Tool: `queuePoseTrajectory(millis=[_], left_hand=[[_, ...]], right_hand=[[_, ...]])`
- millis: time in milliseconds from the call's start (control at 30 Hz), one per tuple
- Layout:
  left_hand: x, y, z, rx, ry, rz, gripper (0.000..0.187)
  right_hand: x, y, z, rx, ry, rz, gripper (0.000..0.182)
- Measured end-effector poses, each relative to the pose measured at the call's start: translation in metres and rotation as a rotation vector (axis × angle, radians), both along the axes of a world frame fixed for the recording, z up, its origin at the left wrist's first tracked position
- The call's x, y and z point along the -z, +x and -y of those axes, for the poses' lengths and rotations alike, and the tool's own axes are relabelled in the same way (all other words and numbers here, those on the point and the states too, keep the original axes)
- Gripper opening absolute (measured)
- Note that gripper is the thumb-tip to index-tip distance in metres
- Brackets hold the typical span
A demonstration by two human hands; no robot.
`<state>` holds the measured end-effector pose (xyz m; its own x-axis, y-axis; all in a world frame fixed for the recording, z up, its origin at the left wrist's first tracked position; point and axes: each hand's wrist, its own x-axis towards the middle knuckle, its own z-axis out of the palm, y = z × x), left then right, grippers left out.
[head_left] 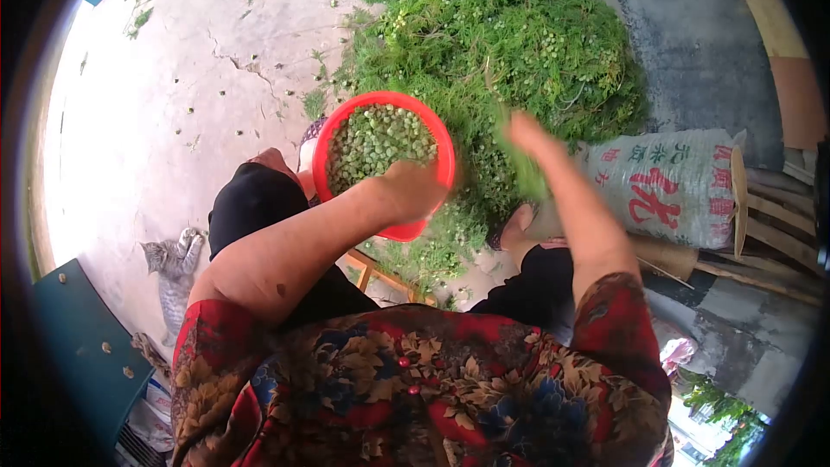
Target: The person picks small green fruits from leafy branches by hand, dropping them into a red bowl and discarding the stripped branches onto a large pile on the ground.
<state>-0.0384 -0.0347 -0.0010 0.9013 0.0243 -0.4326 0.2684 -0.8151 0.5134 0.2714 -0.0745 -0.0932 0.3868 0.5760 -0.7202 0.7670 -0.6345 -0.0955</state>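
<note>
Green pods: small round ones, heaped in a red basin (322,156) held above the lap, more still on the plant pile ahead.
Left hand (413,190): curled over the near rim of the red basin, fingers closed on the edge, steadying it.
Right hand (529,143): raised just right of the basin, blurred, closed around a green sprig (519,164); exact finger position hard to tell.
Red basin contents: filled nearly to the rim with loose green pods (376,140), no stems showing among them.
Done so far, judged from the fill: a good share stripped, basin close to full.
Left to do, judged from the pile: much; large heap of green stalks (501,35) on the ground ahead, thickly dotted with pods.
Ground: cracked pale concrete floor (173,95), a few stray pods and bits of green scattered on it.
Right side: printed woven sack (674,186) lying on its side next to wooden slats.
Left side: grey tabby cat (173,264) lying on the concrete beside the knee.
Nearest to the camera: floral red blouse (415,380), black trousers, seated posture.
</note>
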Motion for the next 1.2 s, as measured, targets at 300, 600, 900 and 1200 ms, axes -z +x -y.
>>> queuePoseTrajectory(millis=[300, 600, 900, 1200], left_hand=[[-0.007, 0.004, -0.011, -0.067, 0.001, 0.041, 0.026], [-0.013, 0.011, 0.001, 0.045, 0.079, -0.036, 0.022], [-0.015, 0.017, 0.001, 0.095, 0.102, -0.002, 0.02], [-0.016, 0.027, -0.001, -0.035, 0.119, 0.129, 0.017]], right_hand=[[-0.076, 0.017, -0.151, 0.485, 0.83, -0.326, 0.034], [0.098, -0.041, -0.1, -0.226, 0.181, 0.208, 0.049], [0.067, 0.029, -0.056, 0.059, 0.801, -0.046, 0.018], [-0.105, 0.044, 0.035, 0.712, 1.359, -0.288, 0.03]])
